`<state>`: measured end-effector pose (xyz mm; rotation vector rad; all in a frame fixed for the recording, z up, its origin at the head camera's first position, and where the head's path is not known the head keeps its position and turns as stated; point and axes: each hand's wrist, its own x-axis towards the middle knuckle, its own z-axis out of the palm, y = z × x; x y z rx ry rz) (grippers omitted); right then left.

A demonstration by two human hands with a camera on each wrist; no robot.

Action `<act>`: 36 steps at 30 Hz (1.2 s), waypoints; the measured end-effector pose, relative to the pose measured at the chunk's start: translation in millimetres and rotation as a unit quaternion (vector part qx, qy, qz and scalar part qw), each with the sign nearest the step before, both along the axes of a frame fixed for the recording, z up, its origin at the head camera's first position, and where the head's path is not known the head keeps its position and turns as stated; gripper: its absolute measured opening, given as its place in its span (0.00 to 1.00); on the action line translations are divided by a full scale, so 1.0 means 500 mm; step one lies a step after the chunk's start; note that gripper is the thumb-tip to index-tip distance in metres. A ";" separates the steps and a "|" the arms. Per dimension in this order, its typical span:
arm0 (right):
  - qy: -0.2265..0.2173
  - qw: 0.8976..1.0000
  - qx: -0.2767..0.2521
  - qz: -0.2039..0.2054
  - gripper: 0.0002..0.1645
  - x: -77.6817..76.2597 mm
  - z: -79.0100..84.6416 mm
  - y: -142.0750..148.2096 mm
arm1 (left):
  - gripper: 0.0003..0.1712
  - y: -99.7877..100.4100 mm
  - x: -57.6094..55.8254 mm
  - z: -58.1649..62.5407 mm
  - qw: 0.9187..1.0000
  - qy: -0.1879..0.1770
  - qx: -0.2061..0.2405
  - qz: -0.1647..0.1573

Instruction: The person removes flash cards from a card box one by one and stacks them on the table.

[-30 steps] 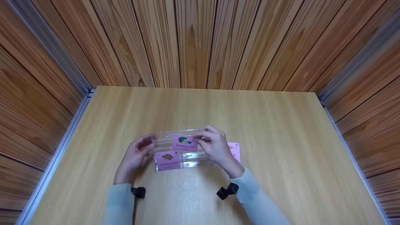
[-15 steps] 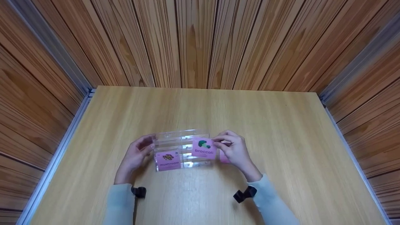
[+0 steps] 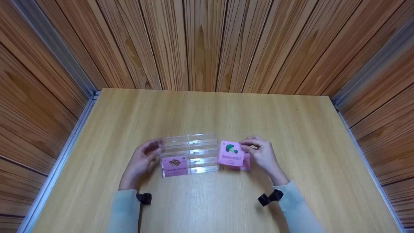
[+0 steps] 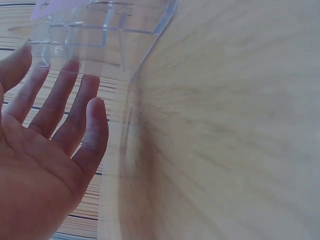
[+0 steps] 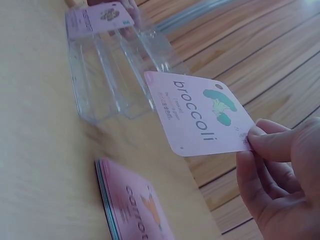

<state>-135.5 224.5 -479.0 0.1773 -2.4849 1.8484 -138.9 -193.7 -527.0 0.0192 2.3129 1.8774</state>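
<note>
A clear plastic card rack [image 3: 203,160] with stepped tiers stands on the table, a pink mushroom card [image 3: 174,165] in its lower left slot. My left hand [image 3: 141,163] holds the rack's left end, thumb and fingertips at its edge in the left wrist view [image 4: 55,135]. Between thumb and fingers, my right hand [image 3: 261,153] pinches the edge of a pink broccoli card [image 3: 231,153], raised just right of the rack. Partly covered by it in the head view is a stack of cards, whose top carrot card [image 5: 142,205] shows in the right wrist view.
The light wooden table [image 3: 207,110] extends behind and to both sides of the rack. Wood-plank walls [image 3: 203,45] enclose its back and sides, with metal rails [image 3: 61,155] along the side edges. A black wrist camera [image 3: 271,197] sits on the right wrist.
My right hand has moved rightward from in front of the rack, taking the broccoli card off it to above the card stack. The left hand and rack have stayed put.
</note>
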 end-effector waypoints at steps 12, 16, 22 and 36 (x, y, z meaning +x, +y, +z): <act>-0.072 0.997 0.019 0.001 0.11 -0.036 -0.070 0.071 | 0.24 -0.004 0.000 -0.003 1.000 -0.005 0.004 -0.003; -0.097 0.995 0.027 -0.004 0.11 -0.043 -0.086 0.078 | 0.24 -0.004 0.001 -0.001 1.000 -0.012 0.009 -0.002; -0.122 0.992 0.034 -0.016 0.11 -0.051 -0.103 0.077 | 0.23 -0.004 0.002 0.003 1.000 -0.012 0.014 -0.006; -0.019 0.978 0.209 -0.023 0.09 -0.048 -0.116 0.054 | 0.25 0.000 0.003 0.010 1.000 -0.008 0.014 -0.006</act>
